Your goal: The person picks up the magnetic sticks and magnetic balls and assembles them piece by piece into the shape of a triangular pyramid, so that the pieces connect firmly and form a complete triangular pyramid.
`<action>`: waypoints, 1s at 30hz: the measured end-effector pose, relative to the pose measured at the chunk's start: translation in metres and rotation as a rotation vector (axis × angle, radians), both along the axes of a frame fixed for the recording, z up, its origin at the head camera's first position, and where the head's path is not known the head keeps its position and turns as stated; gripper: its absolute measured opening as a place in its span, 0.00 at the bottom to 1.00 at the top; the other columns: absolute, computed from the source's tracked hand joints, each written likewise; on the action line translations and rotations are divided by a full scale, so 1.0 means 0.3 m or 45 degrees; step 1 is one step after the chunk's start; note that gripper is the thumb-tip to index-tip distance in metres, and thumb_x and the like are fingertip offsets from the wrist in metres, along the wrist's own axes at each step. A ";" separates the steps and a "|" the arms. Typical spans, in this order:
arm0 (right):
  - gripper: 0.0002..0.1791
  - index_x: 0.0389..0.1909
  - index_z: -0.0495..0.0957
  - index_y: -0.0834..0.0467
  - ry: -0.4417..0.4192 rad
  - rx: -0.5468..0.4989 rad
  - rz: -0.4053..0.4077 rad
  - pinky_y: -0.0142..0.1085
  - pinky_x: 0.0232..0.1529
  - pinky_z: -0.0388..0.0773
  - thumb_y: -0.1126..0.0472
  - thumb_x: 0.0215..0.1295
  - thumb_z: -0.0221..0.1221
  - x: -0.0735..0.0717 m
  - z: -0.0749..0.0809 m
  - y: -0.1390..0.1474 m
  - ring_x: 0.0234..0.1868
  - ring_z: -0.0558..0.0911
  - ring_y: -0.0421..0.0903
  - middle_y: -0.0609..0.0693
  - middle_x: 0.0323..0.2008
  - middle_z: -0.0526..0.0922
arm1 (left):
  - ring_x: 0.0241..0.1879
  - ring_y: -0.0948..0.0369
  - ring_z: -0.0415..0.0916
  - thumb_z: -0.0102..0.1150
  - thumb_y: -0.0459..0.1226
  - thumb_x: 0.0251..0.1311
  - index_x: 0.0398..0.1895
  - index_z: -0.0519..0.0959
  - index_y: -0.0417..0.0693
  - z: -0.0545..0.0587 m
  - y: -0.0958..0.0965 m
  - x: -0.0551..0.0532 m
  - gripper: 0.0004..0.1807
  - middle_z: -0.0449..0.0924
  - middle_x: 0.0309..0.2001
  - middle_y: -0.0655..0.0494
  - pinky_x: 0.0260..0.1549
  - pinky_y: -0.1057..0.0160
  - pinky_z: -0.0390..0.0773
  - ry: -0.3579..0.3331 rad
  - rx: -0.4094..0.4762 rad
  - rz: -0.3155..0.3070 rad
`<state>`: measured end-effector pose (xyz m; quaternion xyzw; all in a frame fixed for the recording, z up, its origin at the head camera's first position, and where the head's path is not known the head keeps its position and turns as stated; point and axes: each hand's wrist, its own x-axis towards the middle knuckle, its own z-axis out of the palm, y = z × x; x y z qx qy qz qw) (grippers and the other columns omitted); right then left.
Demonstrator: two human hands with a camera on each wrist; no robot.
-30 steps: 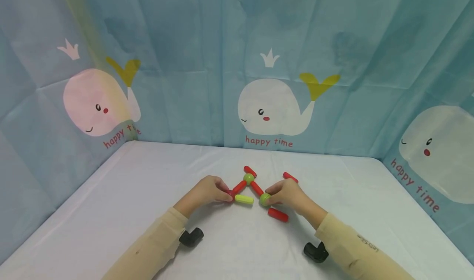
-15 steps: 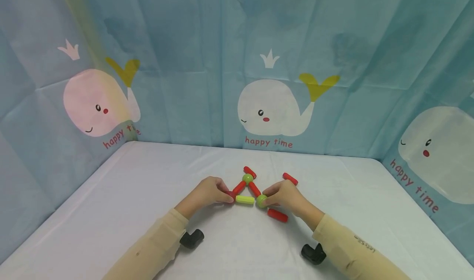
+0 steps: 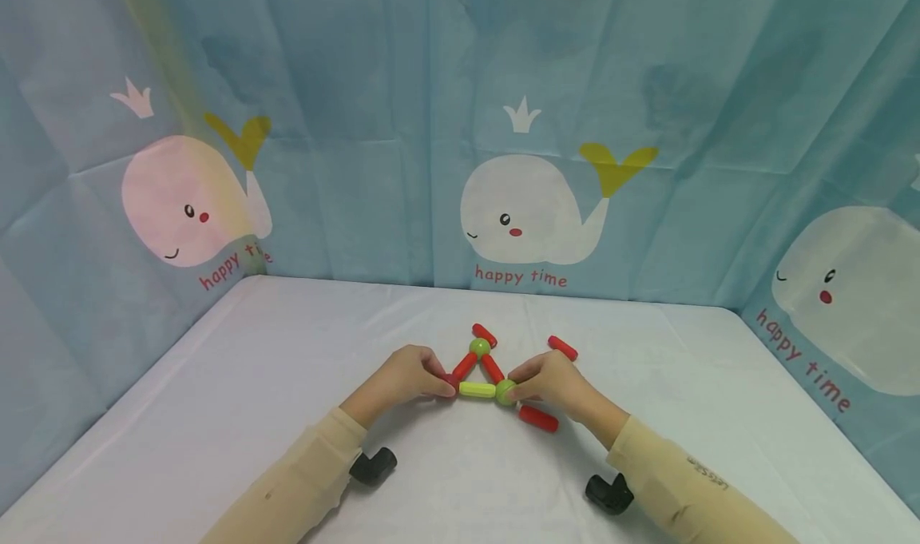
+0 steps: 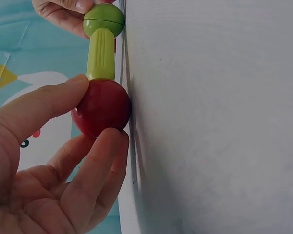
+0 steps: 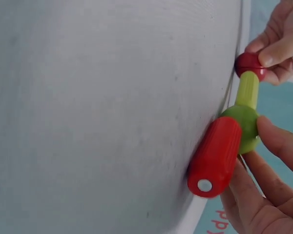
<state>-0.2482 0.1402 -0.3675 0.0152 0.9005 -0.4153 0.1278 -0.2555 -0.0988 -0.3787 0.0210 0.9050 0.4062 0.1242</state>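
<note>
My left hand [image 3: 410, 375] pinches a red ball [image 4: 103, 108] between thumb and fingers. A green ball [image 5: 244, 122] is pinched in my right hand [image 3: 555, 383]. Between the two balls lies a yellow-green ribbed rod [image 3: 477, 390], its ends right at both of them. Two red rods, a left one [image 3: 464, 366] and a right one [image 3: 492, 368], slope up from the balls to another green ball [image 3: 479, 348], making a triangle on the table. Just in front of my right fingers is a loose-looking red rod [image 5: 216, 156] with a silvery disc in its end face.
Behind the triangle's tip, a red rod [image 3: 485, 335] lies close to the far green ball. One more red rod [image 3: 563, 347] lies beyond my right hand. A white cloth covers the table [image 3: 287, 352]; a blue whale-print curtain [image 3: 359, 208] hangs behind it.
My right hand has moved left with the green ball, up to the free end of the yellow-green rod, narrowing the triangle until it closed. My left hand has barely moved.
</note>
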 end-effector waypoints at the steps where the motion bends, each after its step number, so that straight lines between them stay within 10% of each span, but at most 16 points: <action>1: 0.15 0.42 0.88 0.57 -0.007 0.002 -0.001 0.37 0.44 0.84 0.59 0.52 0.74 -0.001 0.000 0.006 0.35 0.83 0.42 0.47 0.37 0.88 | 0.33 0.59 0.74 0.76 0.39 0.49 0.31 0.80 0.47 0.001 0.000 0.001 0.13 0.81 0.31 0.55 0.31 0.66 0.76 -0.001 0.001 -0.001; 30: 0.13 0.38 0.89 0.54 -0.084 0.116 0.106 0.36 0.40 0.80 0.55 0.51 0.74 0.028 -0.001 0.133 0.33 0.82 0.42 0.46 0.31 0.89 | 0.31 0.60 0.74 0.76 0.39 0.49 0.31 0.79 0.47 0.000 -0.002 0.003 0.13 0.81 0.30 0.55 0.30 0.66 0.77 -0.010 0.024 -0.012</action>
